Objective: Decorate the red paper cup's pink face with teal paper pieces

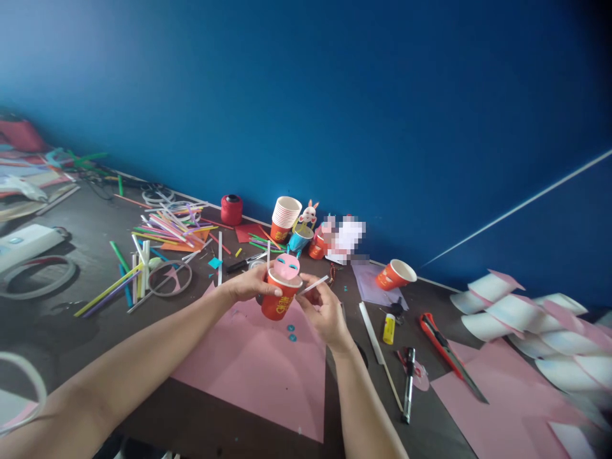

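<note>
My left hand (249, 284) is wrapped round the upper left side of a red paper cup (276, 307) with yellow lettering, tilted slightly above the pink sheet (258, 376). A pink paper face (287, 267) with blue eye pieces stands up at the cup's mouth. One white straw (268, 253) rises upright at the cup's left side. At the right side, my right hand (324, 312) has its fingers closed round another white straw (316, 285), which slants up to the right from the cup. Two small blue discs (291, 333) lie on the pink sheet below the cup.
Behind stand stacked paper cups (285, 213), a blue cup with a rabbit face (301, 237) and a red thread spool (232, 210). Loose coloured straws (174, 226) spread leftward. A red utility knife (449, 354), a marker (408, 386) and a glue stick (389, 329) lie right.
</note>
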`<state>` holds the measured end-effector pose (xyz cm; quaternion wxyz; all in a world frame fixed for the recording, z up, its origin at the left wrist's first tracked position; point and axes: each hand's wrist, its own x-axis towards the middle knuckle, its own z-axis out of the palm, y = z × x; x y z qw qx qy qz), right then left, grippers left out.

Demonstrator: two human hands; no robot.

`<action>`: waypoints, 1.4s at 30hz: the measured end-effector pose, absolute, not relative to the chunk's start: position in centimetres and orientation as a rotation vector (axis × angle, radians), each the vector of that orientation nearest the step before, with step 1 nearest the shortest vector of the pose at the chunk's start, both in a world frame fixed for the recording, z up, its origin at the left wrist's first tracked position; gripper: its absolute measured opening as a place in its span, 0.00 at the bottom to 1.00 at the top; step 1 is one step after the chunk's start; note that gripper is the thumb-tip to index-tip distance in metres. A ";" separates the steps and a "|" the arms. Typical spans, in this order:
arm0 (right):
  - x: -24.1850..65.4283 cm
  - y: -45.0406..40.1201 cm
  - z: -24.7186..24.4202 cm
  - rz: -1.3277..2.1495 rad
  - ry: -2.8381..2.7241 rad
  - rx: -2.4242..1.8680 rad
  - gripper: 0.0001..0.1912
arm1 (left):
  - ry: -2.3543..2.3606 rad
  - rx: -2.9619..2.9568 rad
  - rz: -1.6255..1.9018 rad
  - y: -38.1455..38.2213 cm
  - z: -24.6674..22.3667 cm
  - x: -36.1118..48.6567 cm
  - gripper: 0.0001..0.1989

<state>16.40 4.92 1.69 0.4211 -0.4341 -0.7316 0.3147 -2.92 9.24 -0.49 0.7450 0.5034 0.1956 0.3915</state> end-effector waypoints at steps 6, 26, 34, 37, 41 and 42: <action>16.5 4.7 1.9 0.839 -1.879 -1.078 0.11 | 0.393 1.137 0.789 9.2 -0.1 -3.1 0.26; 17.8 5.7 0.7 1.409 -1.608 -0.993 0.11 | 0.275 1.009 0.919 8.8 0.6 -2.6 0.29; 18.1 5.8 0.4 1.498 -1.544 -0.931 0.12 | 0.371 0.880 0.972 8.8 0.3 -2.3 0.12; 17.9 5.7 0.4 1.505 -1.581 -0.976 0.12 | 0.413 0.901 0.974 8.9 0.1 -2.3 0.09; 18.1 5.8 0.6 1.489 -1.566 -0.992 0.13 | 0.425 0.931 0.997 9.2 -0.2 -2.5 0.09; 18.1 5.9 0.7 1.477 -1.560 -0.992 0.13 | 0.439 0.947 1.011 9.2 -0.2 -2.5 0.09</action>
